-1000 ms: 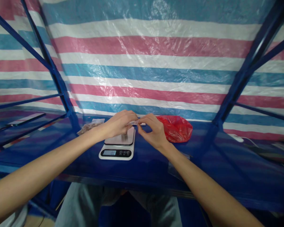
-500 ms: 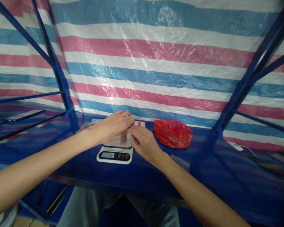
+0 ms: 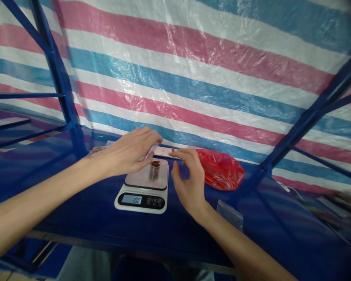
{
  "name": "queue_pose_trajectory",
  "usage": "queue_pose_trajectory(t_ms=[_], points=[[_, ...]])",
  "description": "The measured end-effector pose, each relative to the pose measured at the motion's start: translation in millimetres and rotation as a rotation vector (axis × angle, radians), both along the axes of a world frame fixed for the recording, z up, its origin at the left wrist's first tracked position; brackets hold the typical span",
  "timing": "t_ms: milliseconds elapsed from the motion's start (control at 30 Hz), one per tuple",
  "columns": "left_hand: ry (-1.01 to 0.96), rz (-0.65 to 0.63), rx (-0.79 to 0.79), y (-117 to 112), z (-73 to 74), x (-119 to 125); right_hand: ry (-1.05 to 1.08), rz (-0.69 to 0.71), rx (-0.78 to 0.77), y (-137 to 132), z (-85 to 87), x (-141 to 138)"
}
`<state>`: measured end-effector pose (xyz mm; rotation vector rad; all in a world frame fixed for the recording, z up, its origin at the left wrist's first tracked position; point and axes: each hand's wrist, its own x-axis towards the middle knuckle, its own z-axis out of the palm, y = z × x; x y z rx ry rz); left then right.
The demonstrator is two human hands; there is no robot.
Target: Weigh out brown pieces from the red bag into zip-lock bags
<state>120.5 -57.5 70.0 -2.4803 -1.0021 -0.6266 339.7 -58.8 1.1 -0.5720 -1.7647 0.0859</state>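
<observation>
From where I stand, the small brown pieces [image 3: 155,164] sit on the plate of the kitchen scale [image 3: 152,200], between the two hands and nearer the left. I can't tell whether a cup holds them. The scale's long axis runs from the near edge of the counter [image 3: 111,230] towards the far one. The left hand [image 3: 128,150] arches over the plate's far-left corner, pinching a crumpled clear bag [image 3: 149,152]; the right hand [image 3: 193,179], thumb and fingers spread, hangs beyond the plate's right edge.
</observation>
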Motion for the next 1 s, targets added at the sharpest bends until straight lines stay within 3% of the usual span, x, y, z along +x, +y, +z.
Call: queue_pose_trajectory(t_ms=[100,267,400,500,600,733,1000], points=[[-0.103,0.039,-0.017,24.9,-10.0,-7.3,-0.118,-0.056,-0.227,17.7,-13.5,-6.9],[-0.12,0.032,-0.015,53.9,-33.0,-6.2,-0.238,-0.066,-0.365,44.2,-34.8,-15.7],[-0.168,0.044,-0.041,61.8,-43.9,-8.0,-0.132,0.002,-0.443,46.8,-34.1,-16.5],[-0.231,0.089,-0.146,60.7,-47.0,-9.6,-0.036,0.099,-0.539,43.0,-27.5,-16.1],[-0.241,0.062,-0.242,57.3,-50.2,-9.3,0.028,0.152,-0.546,39.2,-22.1,-15.5],[-0.241,-0.025,-0.246,53.8,-56.5,-7.0,0.035,0.127,-0.497,36.9,-19.5,-13.1],[-0.256,0.029,-0.29,43.4,-59.5,8.1,0.05,0.11,-0.458,37.6,-20.4,-8.6]])
